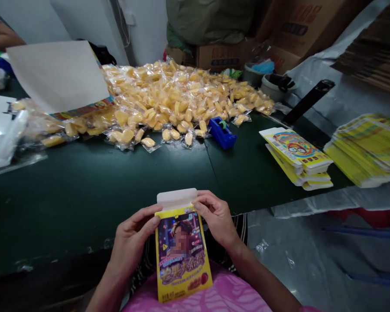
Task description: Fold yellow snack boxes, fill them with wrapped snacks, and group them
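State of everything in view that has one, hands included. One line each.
Yellow printed carton: in both hands, top flap up, not tucked.
Left hand: pinching carton's upper left edge.
Right hand: pinching its upper right edge.
Blue tape dispenser: upright, unheld.
Yellow pieces: in clear wrappers, heaped loosely.
Nearer carton stack: uneven, top carton cartoon side up.
Far-right carton stack: fanned.

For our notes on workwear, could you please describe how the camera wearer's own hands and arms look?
The left hand and right hand are ungloved. The forearms are bare, with no watch or bracelet showing. A bit of pink sleeve seems to show at the lower right, like the pink garment with paler wavy markings.
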Available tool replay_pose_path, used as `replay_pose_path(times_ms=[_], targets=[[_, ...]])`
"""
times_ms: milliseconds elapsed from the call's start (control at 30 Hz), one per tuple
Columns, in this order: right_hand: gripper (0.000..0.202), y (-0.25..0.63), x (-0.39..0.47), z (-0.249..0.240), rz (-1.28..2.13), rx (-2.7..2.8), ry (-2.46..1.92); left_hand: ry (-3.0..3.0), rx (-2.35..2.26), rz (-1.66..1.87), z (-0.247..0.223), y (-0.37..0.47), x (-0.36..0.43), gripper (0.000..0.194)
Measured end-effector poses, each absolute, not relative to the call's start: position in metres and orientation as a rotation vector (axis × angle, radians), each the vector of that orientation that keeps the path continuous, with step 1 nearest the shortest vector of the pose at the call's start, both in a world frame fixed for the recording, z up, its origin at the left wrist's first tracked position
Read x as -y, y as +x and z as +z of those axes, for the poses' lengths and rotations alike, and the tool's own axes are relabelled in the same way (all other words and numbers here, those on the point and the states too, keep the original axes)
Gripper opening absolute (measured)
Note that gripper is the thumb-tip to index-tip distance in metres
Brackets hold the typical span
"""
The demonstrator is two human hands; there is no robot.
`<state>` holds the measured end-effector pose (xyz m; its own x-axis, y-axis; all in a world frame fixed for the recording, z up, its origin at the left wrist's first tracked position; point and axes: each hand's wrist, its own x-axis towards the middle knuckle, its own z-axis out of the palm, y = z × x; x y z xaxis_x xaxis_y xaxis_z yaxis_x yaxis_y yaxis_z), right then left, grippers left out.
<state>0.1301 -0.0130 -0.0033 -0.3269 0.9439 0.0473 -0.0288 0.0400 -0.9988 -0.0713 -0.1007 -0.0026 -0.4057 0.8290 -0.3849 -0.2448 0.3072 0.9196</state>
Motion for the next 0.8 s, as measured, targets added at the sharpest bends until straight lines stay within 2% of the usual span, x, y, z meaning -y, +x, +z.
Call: replay_pose_path(times_ms=[233,333,433,600,800], targets=[[0.022,0.088,-0.052,-0.017,1.410,1.395,-0.968,0.677,-1.542,1.486,-0.004,-0.093,0.044,0.043],[0.029,0.074,-0.074,-0.025,1.492,1.392,-0.931,0.697,-1.508,1.459,-0.007,-0.109,0.028,0.046],[0.022,0.061,-0.094,-0.033,1.570,1.478,-0.902,0.758,-1.516,1.377,-0.011,-0.126,0.009,0.054],[0.026,0.048,-0.116,-0.034,1.616,1.489,-0.876,0.770,-1.553,1.343,-0.015,-0.140,-0.019,0.047],[0.026,0.076,-0.092,-0.027,1.818,1.353,-0.811,0.744,-1.418,1.325,-0.012,-0.128,0.002,0.036]])
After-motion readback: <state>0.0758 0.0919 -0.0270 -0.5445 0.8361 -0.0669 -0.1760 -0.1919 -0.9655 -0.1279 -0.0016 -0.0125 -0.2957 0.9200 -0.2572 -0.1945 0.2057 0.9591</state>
